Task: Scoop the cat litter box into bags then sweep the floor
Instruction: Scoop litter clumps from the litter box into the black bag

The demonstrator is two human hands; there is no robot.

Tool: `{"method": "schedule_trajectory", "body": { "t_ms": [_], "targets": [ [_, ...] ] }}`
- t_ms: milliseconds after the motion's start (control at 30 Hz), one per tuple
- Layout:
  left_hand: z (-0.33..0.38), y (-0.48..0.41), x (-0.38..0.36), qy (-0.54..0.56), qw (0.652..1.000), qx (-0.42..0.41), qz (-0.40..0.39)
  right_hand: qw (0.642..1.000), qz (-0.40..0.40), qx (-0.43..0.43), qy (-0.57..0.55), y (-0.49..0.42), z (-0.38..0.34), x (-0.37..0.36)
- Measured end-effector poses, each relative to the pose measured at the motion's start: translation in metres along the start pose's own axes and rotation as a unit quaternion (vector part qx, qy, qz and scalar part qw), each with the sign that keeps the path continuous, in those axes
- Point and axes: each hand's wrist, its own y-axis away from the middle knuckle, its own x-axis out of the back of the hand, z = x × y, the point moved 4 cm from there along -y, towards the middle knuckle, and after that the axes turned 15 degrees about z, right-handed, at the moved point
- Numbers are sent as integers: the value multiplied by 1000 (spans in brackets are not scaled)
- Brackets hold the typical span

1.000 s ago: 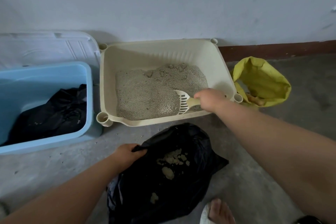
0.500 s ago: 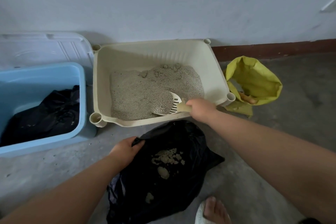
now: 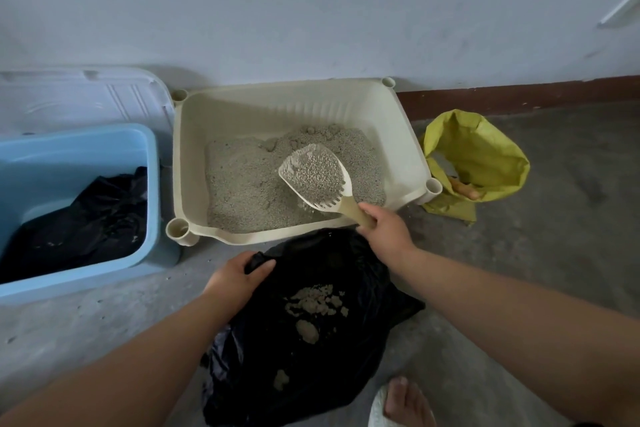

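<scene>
A cream litter box (image 3: 401,135) stands against the wall, holding grey litter (image 3: 242,184). My right hand (image 3: 386,232) grips the handle of a cream slotted scoop (image 3: 317,177), which is lifted above the litter and heaped with grey grains. In front of the box lies an open black bag (image 3: 311,350) with several pale clumps (image 3: 313,300) inside. My left hand (image 3: 239,279) pinches the bag's left rim and holds it open.
A blue tub (image 3: 145,149) with black plastic (image 3: 86,218) in it sits at the left, a white lid (image 3: 86,97) behind it. A yellow bag (image 3: 485,152) stands right of the box. My bare foot (image 3: 403,402) is beside the black bag. The floor is grey concrete.
The scoop dug leftward through the litter, then came up full and now hangs above the box. My right hand drew back toward the box's front edge. My left hand kept its hold on the bag.
</scene>
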Motion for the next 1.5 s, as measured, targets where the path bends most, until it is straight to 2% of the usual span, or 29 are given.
{"method": "schedule_trajectory", "body": {
  "t_ms": [333, 700, 867, 1033, 1167, 1367, 1500],
  "targets": [
    [6, 5, -2, 2, 1000, -14, -7, 998, 35, 14, -57, 7, -13, 9],
    [7, 5, 1, -7, 1000, -13, -10, 997, 52, 15, -51, 2, -15, 9],
    [4, 5, 2, 9, 1000, 4, -13, 999, 50, 16, -8, -2, -13, 9],
    [2, 7, 0, 86, 995, 53, -23, 997, 36, 29, 57, -4, -14, 13],
    [0, 4, 1, 86, 994, 64, -4, 996, 46, 74, 30, 0, -19, 23],
    [-3, 0, 4, 84, 992, 94, -4, 983, 6, 179, 38, 25, -4, 30],
    [-2, 2, 4, 146, 982, 123, -6, 949, 4, 294, 116, 43, 9, 27]
  ]
}}
